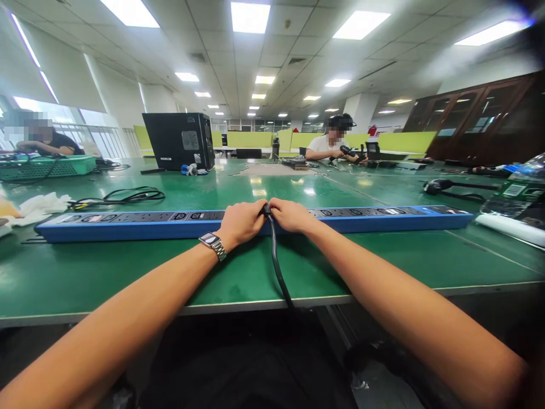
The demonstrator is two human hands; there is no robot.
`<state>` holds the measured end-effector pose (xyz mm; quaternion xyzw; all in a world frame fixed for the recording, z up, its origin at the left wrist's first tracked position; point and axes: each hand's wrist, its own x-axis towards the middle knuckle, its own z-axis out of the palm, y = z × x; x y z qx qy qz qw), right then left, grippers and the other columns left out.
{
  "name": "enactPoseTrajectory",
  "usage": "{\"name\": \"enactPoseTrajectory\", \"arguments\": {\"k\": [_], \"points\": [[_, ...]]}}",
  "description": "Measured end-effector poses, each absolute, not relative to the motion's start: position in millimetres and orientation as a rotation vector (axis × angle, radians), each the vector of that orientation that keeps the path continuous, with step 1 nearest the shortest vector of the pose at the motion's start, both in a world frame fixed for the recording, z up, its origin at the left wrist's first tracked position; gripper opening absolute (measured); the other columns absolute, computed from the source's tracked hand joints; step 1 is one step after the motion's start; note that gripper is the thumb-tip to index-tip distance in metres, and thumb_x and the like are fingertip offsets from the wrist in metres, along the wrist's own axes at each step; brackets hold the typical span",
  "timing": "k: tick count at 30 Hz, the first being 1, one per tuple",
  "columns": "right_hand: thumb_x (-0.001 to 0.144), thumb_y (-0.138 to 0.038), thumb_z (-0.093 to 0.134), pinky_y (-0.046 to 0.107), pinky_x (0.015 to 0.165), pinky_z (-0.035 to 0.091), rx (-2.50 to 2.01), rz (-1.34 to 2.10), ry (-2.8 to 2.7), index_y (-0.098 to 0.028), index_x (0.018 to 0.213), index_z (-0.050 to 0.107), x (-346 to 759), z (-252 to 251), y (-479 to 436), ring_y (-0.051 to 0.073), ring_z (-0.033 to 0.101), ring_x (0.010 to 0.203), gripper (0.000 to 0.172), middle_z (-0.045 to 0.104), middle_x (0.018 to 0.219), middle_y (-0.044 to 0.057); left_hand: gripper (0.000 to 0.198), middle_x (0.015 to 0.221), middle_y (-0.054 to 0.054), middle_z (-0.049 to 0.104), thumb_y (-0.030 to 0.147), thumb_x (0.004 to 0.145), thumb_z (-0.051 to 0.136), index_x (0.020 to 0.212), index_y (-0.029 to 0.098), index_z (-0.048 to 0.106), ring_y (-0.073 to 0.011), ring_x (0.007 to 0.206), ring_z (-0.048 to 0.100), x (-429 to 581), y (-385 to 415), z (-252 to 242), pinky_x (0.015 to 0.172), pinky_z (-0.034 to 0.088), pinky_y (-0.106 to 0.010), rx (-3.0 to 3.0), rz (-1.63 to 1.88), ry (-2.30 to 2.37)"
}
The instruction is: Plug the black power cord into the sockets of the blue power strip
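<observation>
A long blue power strip point(128, 230) with black sockets along its top lies across the green table point(238, 278). Over its middle, my left hand point(243, 220) and my right hand point(292, 215) meet, fingers closed on a black power plug point(267, 210) between them. From the plug a thick black cable point(276, 261) hangs toward me and drops over the table's front edge. Both hands hide the sockets beneath, so I cannot tell how far the plug sits in one. A metal-banded watch point(213, 244) is on my left wrist.
Behind the strip lie a coiled black cable point(123, 196) and a black computer case point(179, 141). A green basket point(51, 167) stands at the far left. At right are a large plastic bottle point(519, 190) and a white roll point(508, 228). A co-worker point(330, 145) sits across the table.
</observation>
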<state>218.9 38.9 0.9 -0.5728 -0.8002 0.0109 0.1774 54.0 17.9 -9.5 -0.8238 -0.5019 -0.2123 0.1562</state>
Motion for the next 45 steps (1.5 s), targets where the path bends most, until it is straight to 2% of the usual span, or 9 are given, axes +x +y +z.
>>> {"name": "enactPoseTrajectory", "arguments": {"k": [4,8,13,16,18,21,24,29,45], "points": [[0.092,-0.027,0.037,0.031,0.079,0.045,-1.62,0.048,-2.252,-0.028,0.108,0.064,219.7,-0.7,39.2,0.022,0.063,0.096,0.031,0.071,0.11,0.002,0.035,0.092,-0.005,0.075,0.036,0.09,0.044,0.121,0.028,0.059,-0.0268,0.086,0.07,53.2,18.4,-8.9,0.068,0.047,-0.033,-2.374,-0.648,-1.438],[0.09,-0.025,0.039,0.031,0.081,0.045,-1.578,0.079,-2.235,-0.026,0.108,0.066,219.9,-0.7,39.8,0.022,0.062,0.101,0.033,0.07,0.113,0.003,0.036,0.104,-0.002,0.074,0.037,0.089,0.048,0.123,0.03,0.058,-0.024,0.097,0.068,51.6,19.0,-7.7,0.073,0.049,-0.031,-2.412,-0.712,-1.445],[0.087,-0.02,0.045,0.024,0.085,0.044,-1.349,0.211,-2.341,-0.023,0.111,0.067,226.6,4.3,37.9,0.017,0.061,0.101,0.033,0.069,0.115,0.0,0.049,0.114,-0.002,0.071,0.044,0.087,0.053,0.132,0.027,0.052,-0.0241,0.106,0.065,37.4,22.3,-3.0,0.08,0.051,-0.032,-2.481,-0.73,-1.459],[0.082,-0.031,0.061,0.026,0.083,0.044,-1.155,0.266,-2.442,-0.02,0.118,0.064,230.3,4.7,36.4,0.019,0.06,0.098,0.037,0.068,0.113,0.004,0.049,0.118,-0.003,0.07,0.052,0.084,0.055,0.124,0.023,0.06,-0.0233,0.107,0.064,24.1,25.0,0.1,0.084,0.05,-0.03,-2.565,-0.672,-1.436],[0.079,-0.043,0.066,0.028,0.081,0.044,-1.216,0.15,-2.393,-0.02,0.115,0.065,227.5,2.6,34.6,0.021,0.059,0.096,0.043,0.068,0.11,0.006,0.047,0.117,-0.004,0.07,0.053,0.084,0.056,0.119,0.024,0.063,-0.0226,0.105,0.064,18.4,26.2,0.9,0.086,0.05,-0.03,-2.617,-0.627,-1.394],[0.081,-0.054,0.062,0.031,0.078,0.043,-1.404,-0.129,-2.229,-0.021,0.103,0.069,216.3,-1.7,30.8,0.024,0.058,0.098,0.04,0.068,0.104,0.008,0.041,0.114,-0.003,0.07,0.05,0.084,0.056,0.115,0.024,0.065,-0.0227,0.102,0.064,16.2,27.6,0.2,0.087,0.049,-0.031,-2.646,-0.599,-1.352],[0.084,-0.057,0.057,0.03,0.073,0.041,-1.485,-0.27,-2.164,-0.023,0.097,0.069,204.8,-4.0,28.4,0.024,0.059,0.094,0.038,0.069,0.098,0.008,0.039,0.112,-0.003,0.071,0.048,0.082,0.057,0.113,0.024,0.066,-0.0225,0.101,0.064,17.7,28.4,-1.1,0.086,0.049,-0.03,-2.641,-0.609,-1.355],[0.083,-0.057,0.055,0.028,0.06,0.037,-1.58,-0.21,-2.147,-0.025,0.096,0.066,199.2,-4.6,31.7,0.023,0.063,0.079,0.037,0.071,0.09,0.005,0.037,0.112,-0.003,0.071,0.047,0.082,0.058,0.11,0.025,0.067,-0.0222,0.101,0.064,18.8,25.8,-1.1,0.086,0.049,-0.03,-2.633,-0.616,-1.377],[0.084,-0.058,0.051,0.029,0.065,0.042,-1.607,-0.223,-1.997,-0.027,0.093,0.067,192.4,-10.5,28.0,0.024,0.066,0.085,0.036,0.073,0.09,0.005,0.037,0.112,-0.003,0.07,0.049,0.083,0.055,0.109,0.027,0.066,-0.0229,0.102,0.063,18.6,27.4,-2.8,0.084,0.049,-0.031,-2.601,-0.598,-1.388]]}}
